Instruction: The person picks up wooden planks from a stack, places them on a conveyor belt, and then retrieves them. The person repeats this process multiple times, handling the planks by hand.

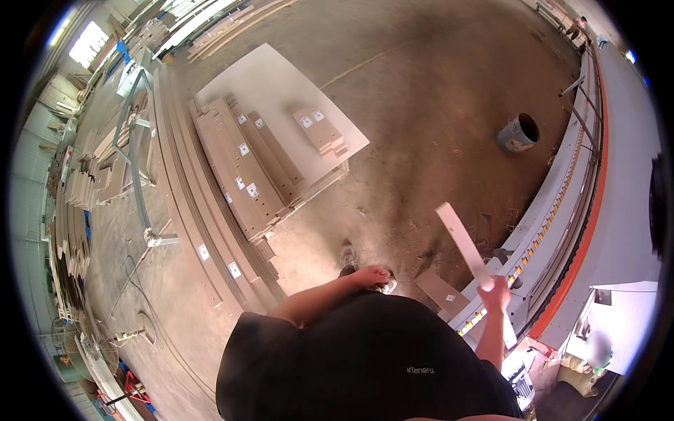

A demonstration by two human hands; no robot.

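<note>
My right hand (496, 293) is closed around a long, narrow pale board (463, 238), which slants up and away beside the machine. The board's lower end passes behind the hand and shows again beside my forearm. In front of my belly, my left hand (373, 276) has its fingers curled in, and nothing shows in them. Below it my shoes (349, 255) stand on the concrete floor. A flat brown panel (442, 295) with a white label lies low beside the machine, left of my right hand.
To the left, a pale sheet (281, 77) carries stacked brown drilled panels (242, 168) with labels. Long brown strips (203, 210) lie alongside, near a metal frame (133, 161). On the right runs a long machine (597, 231) with an orange edge; a grey bucket (516, 137) stands before it.
</note>
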